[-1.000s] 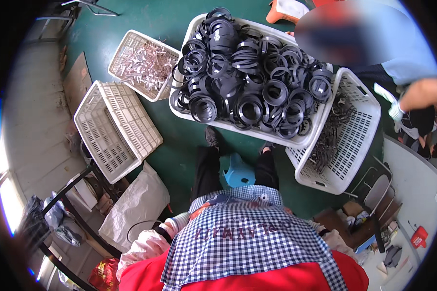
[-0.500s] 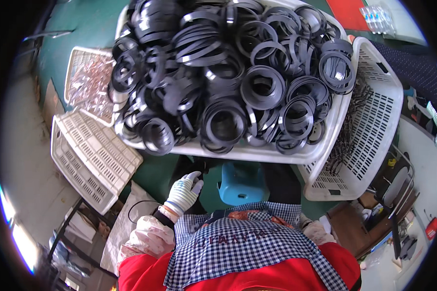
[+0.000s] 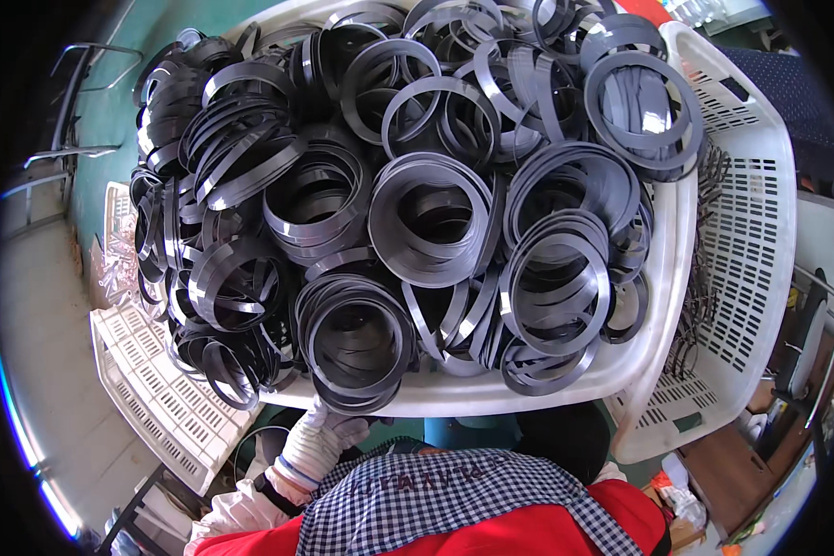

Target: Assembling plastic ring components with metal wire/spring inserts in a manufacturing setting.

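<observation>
A white plastic tub is heaped high with dark grey and black rings, some nested in stacks, others loose and tilted. My left hand, in a white knitted glove, is just below the tub's near rim, left of the middle. A short stack of rings overhangs the rim right above it. Its fingers are partly spread, and nothing shows in them. Whether the fingertips touch the rim I cannot tell. My right hand is out of sight; only a bit of its pale sleeve shows beside the checked apron.
To the right stands a white slotted crate with dark thin metal pieces inside. At the left are another slotted crate and a basket of clear and coppery pieces. A blue stool sits under the tub's near edge.
My view has come closer to the tub, whose rings now look larger and lower in the picture. My left hand has come up to the tub's near rim.
</observation>
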`<move>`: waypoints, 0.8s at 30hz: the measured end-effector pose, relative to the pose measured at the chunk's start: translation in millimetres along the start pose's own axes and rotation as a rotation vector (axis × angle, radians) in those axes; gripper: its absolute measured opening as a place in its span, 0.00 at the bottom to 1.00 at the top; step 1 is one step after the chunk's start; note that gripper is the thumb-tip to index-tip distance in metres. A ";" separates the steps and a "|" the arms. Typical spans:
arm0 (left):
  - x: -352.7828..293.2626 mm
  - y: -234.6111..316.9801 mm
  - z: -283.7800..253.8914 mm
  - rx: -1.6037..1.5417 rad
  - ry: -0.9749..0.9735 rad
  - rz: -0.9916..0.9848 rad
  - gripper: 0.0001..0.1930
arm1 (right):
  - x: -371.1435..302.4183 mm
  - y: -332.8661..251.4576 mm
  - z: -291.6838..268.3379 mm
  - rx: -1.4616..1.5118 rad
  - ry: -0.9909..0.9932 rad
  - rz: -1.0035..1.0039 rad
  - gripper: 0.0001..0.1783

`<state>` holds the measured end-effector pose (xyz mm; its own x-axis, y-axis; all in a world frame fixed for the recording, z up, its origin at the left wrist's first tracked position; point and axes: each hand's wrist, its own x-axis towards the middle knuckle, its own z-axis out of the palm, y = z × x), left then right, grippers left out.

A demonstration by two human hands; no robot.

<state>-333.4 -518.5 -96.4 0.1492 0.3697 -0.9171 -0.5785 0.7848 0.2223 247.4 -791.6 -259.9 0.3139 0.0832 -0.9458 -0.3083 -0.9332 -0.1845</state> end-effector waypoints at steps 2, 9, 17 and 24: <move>-4.4 2.4 6.6 0.001 0.008 0.011 0.27 | 6.6 -4.5 5.6 0.021 0.028 -0.092 0.24; 7.0 -15.2 -26.1 -0.042 -0.177 0.130 0.31 | 29.4 -49.1 11.0 0.031 0.056 -0.475 0.23; -101.0 -3.0 -49.8 0.070 -0.165 0.656 0.25 | 14.4 -88.1 35.4 -0.095 -0.017 -0.795 0.22; -13.5 93.5 -261.9 -0.133 0.414 1.323 0.14 | -29.1 -104.3 58.3 -0.194 0.012 -1.023 0.21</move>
<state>-599.6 -580.4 -149.9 -0.7941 0.6013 -0.0886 -0.1768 -0.0891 0.9802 218.1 -676.4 -228.7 0.3536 0.8638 -0.3589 0.2592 -0.4591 -0.8497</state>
